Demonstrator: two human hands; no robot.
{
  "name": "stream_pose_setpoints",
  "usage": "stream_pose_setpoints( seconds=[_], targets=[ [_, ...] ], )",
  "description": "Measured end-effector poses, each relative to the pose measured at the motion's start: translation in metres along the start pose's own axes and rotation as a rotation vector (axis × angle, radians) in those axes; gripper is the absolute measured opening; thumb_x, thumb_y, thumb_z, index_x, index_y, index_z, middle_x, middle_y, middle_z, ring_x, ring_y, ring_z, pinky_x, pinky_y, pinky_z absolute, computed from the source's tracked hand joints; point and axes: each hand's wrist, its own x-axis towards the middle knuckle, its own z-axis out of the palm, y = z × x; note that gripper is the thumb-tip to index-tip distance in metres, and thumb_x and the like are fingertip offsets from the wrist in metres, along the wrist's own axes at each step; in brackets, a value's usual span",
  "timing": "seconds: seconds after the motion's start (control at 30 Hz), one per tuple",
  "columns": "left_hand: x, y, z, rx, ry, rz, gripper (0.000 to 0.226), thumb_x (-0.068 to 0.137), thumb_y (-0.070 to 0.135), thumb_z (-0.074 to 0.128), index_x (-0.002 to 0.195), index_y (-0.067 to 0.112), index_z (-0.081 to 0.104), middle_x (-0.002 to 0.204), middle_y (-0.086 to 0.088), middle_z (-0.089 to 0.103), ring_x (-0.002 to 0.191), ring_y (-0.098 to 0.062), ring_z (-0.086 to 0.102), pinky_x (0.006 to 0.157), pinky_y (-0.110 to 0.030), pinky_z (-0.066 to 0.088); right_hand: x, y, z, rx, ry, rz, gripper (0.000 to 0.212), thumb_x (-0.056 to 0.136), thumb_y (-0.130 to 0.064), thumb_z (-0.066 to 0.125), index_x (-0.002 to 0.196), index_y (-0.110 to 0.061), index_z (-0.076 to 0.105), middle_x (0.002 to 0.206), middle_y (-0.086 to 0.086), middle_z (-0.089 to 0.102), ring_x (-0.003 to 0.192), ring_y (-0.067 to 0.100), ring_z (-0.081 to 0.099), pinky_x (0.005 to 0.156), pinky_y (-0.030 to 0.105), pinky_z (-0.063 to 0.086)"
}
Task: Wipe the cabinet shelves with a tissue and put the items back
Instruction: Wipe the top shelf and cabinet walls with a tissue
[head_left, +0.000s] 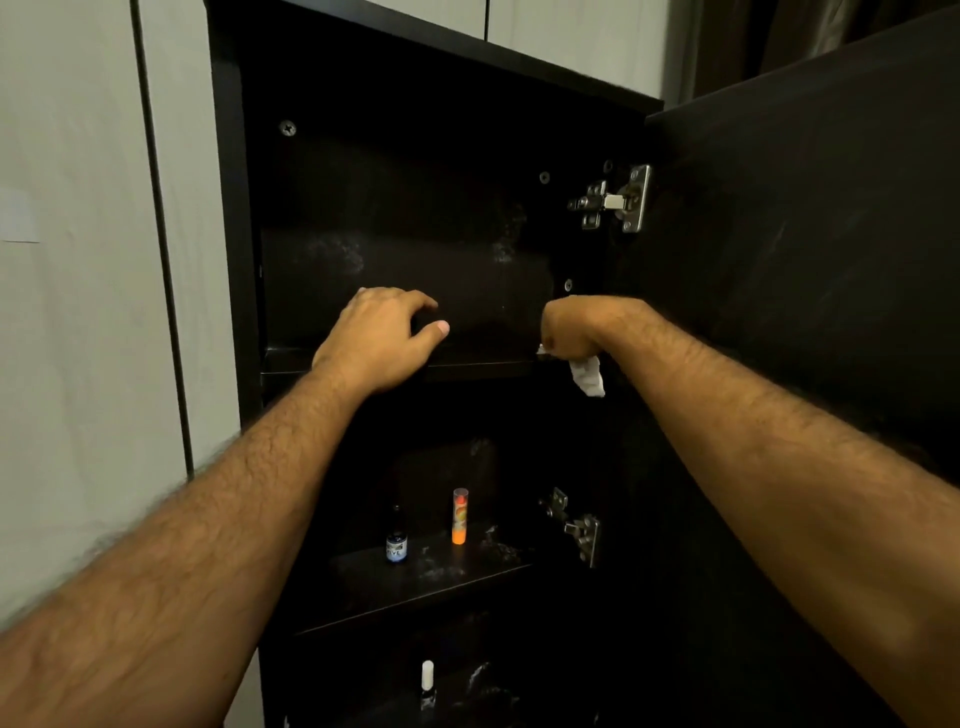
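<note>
Right hand around tissue

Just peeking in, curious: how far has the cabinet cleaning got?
Still early, I'd judge. In hand: the right hand grips a tissue at the upper shelf, which holds no items, while the left hand rests on its edge. Left: the middle shelf looks dusty and holds a dark bottle and an orange tube; a white-capped bottle stands below.

Head view — close, facing open cabinet.
</note>
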Motion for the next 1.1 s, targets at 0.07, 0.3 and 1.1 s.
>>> stream_pose_setpoints(
  seconds=[0.07,0.3,1.1],
  targets=[
    [0.0,-0.001,0.0,0.0,-0.008,0.015,0.046,0.092,0.05,0.05,0.13,0.024,0.055,0.129,0.001,0.059,0.126,-0.017,0.047,0.112,-0.045,0.031,-0.007,0.0,0.001,-0.056,0.041,-0.019,0.013,0.096,-0.012,0.055,0.101,-0.007,0.066,0.098,0.007,0.062,0.086,0.021,0.057,0.064,0.027,0.041],
    [-0.002,0.0,-0.002,-0.067,-0.042,0.045,0.052,0.092,0.052,0.051,0.136,0.026,0.048,0.133,0.0,0.056,0.129,-0.018,0.044,0.112,-0.045,0.032,-0.023,0.009,-0.015,-0.004,0.114,0.002,0.021,0.09,-0.016,0.064,0.109,-0.008,0.069,0.115,0.009,0.065,0.106,0.026,0.061,0.096,0.039,0.051],
    [0.016,0.01,-0.003,0.079,-0.036,0.112,0.046,0.095,0.048,0.048,0.135,0.025,0.049,0.137,0.002,0.053,0.137,-0.016,0.036,0.119,-0.041,0.016,0.032,-0.01,0.014,0.126,0.153,0.016,0.011,0.094,-0.018,0.061,0.083,-0.016,0.059,0.11,0.009,0.065,0.078,0.018,0.057,0.079,0.032,0.05]
  ],
)
